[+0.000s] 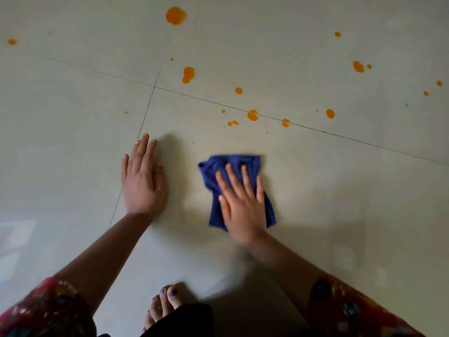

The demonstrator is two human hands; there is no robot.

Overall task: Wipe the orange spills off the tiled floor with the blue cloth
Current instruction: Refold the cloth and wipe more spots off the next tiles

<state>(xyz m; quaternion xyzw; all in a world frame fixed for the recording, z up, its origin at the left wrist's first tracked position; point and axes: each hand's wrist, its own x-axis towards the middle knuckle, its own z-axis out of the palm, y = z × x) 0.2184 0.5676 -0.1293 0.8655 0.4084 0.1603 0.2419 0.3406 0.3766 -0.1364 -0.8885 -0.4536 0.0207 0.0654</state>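
Observation:
A crumpled blue cloth (218, 171) lies on the pale tiled floor (340, 203). My right hand (241, 205) presses flat on top of the blue cloth, fingers spread and slightly blurred. My left hand (143, 181) rests flat on the bare tile to the left, beside a grout line, holding nothing. Orange spills dot the floor beyond the cloth: a big round blot (176, 15) at the top, a double blot (188, 74) below it, a cluster of drops (252, 115) along the grout line, and more drops (358, 66) at the right.
Dark grout lines (154, 86) cross ahead of my left hand. My bare foot (162, 305) with painted toenails stands on the floor at the bottom centre. Patterned red sleeves (46, 312) fill both lower corners. A lone orange drop (12, 41) sits at far left.

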